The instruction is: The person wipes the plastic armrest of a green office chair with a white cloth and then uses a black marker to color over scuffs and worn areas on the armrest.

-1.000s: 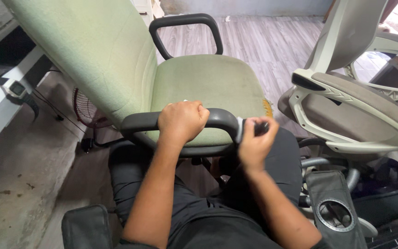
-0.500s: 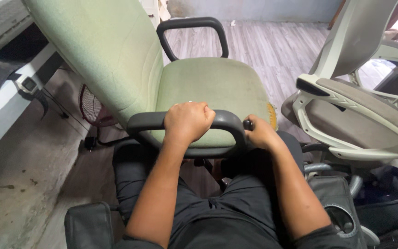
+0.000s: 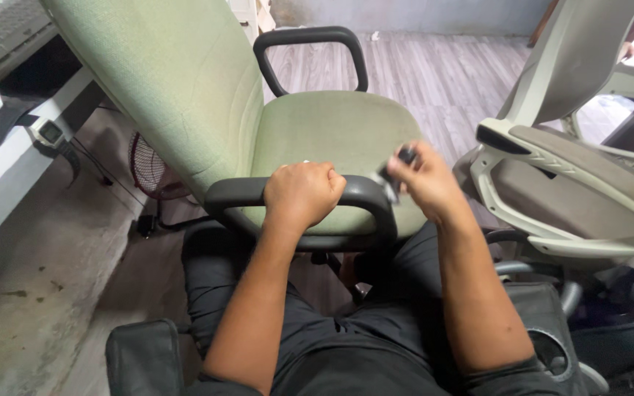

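A pale green office chair (image 3: 332, 139) stands in front of me, its back leaning to the left. My left hand (image 3: 302, 192) is closed around the near black armrest (image 3: 361, 194). My right hand (image 3: 423, 180) is raised beside that armrest's right bend and pinches a small dark tool (image 3: 396, 167), blurred, its kind unclear. The far black armrest (image 3: 310, 44) loops above the seat.
A grey-white chair frame (image 3: 574, 191) stands close on the right. A desk edge (image 3: 9, 169) with a keyboard (image 3: 1, 26) runs along the left, a small fan (image 3: 148, 169) under it. Black cushioned parts (image 3: 144, 359) lie by my legs. Wood-look floor stretches behind.
My right hand has lifted from below the armrest's right end to above seat level with the small tool. My left hand has kept its grip on the armrest.
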